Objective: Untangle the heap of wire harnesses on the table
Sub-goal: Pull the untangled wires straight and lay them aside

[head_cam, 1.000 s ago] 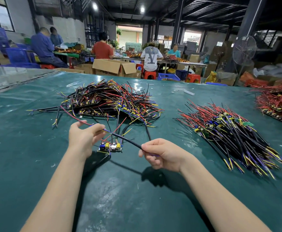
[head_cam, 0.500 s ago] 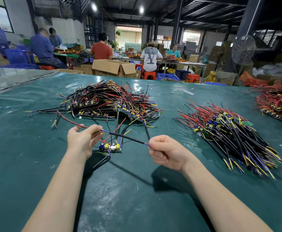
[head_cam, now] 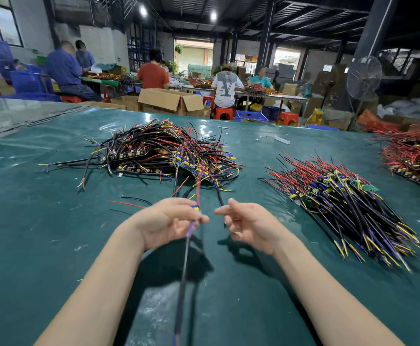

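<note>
separating one harness [head_cam: 186, 260]: left hand [head_cam: 169, 221] grips it, right hand [head_cam: 249, 223] relaxed and empty; next, likely lay it aside

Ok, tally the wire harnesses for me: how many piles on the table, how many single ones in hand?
Harness piles: 3 (tangled heap, aligned pile, red pile)
Held in left hand: 1 single harness
Total: 4

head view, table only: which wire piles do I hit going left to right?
tangled heap → sorted pile of black and red harnesses → red wire pile at the right edge. Skipped: left hand, gripping one harness, and right hand; they overlap the piles sideways.
</note>
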`<state>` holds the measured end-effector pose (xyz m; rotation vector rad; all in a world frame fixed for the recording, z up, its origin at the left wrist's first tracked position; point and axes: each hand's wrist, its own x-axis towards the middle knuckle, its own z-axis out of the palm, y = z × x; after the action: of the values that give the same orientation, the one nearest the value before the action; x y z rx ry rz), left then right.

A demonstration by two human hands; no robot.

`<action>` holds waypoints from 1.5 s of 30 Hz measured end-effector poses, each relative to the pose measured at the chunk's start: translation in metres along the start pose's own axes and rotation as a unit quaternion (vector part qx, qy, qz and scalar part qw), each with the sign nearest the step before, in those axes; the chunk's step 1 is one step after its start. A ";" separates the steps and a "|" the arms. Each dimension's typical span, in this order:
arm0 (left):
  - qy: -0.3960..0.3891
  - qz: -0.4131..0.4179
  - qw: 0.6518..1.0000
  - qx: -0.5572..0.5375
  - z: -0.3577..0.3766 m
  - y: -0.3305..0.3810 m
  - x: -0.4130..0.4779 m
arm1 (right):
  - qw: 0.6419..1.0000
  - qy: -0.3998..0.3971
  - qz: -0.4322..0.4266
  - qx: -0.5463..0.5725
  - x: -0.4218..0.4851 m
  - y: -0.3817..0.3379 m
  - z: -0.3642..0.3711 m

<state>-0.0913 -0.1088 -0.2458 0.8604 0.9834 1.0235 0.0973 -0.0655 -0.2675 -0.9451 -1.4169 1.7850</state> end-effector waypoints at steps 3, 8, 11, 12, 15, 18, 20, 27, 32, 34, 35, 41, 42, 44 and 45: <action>-0.069 -0.020 0.995 0.076 0.011 -0.007 0.003 | 1.000 0.012 -0.027 -0.001 0.005 0.006 0.017; 0.000 0.023 0.991 0.133 0.016 -0.016 0.012 | 0.997 0.074 -0.016 0.003 0.004 0.009 0.018; 0.024 0.034 0.989 0.140 0.018 -0.021 0.013 | 0.994 0.112 -0.011 0.005 0.004 0.009 0.019; 0.021 0.033 0.989 0.144 0.018 -0.021 0.013 | 0.992 0.128 -0.011 0.008 0.004 0.009 0.020; -0.027 0.017 0.985 0.170 0.019 -0.019 0.011 | 0.979 0.196 -0.019 0.043 0.006 0.006 0.019; -0.080 0.012 0.972 0.221 0.021 -0.019 0.008 | 0.954 0.282 -0.032 0.093 0.007 0.001 0.005; -0.099 0.014 0.966 0.240 0.023 -0.020 0.007 | 0.936 0.326 -0.034 0.126 0.008 0.001 -0.009; -0.143 0.000 0.957 0.253 0.022 -0.022 0.007 | 0.860 0.467 -0.103 0.177 0.004 -0.004 -0.052; 0.118 0.109 0.977 0.143 0.020 -0.029 0.029 | 0.872 0.430 -0.192 -0.129 0.005 -0.006 -0.027; 0.145 0.138 0.969 0.145 0.021 -0.035 0.032 | 0.909 0.312 -0.179 -0.211 0.007 -0.007 -0.001; 0.152 0.152 0.965 0.152 0.023 -0.037 0.032 | 0.916 0.264 -0.168 -0.252 0.007 -0.006 0.011; 0.117 0.203 0.948 0.216 0.034 -0.039 0.029 | 0.853 0.285 -0.160 -0.407 0.005 -0.007 0.027; 0.083 0.197 0.956 0.200 0.036 -0.040 0.028 | 0.849 0.294 -0.152 -0.412 0.004 -0.011 0.023; 0.031 0.175 0.974 0.138 0.040 -0.039 0.026 | 0.858 0.307 -0.139 -0.389 0.000 -0.023 0.012; 0.022 0.160 0.980 0.114 0.041 -0.037 0.026 | 0.866 0.315 -0.138 -0.362 -0.004 -0.031 0.004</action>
<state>-0.0374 -0.1000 -0.2726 1.2188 1.0351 1.2200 0.0979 -0.0649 -0.2364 -1.4361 -1.6597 0.5910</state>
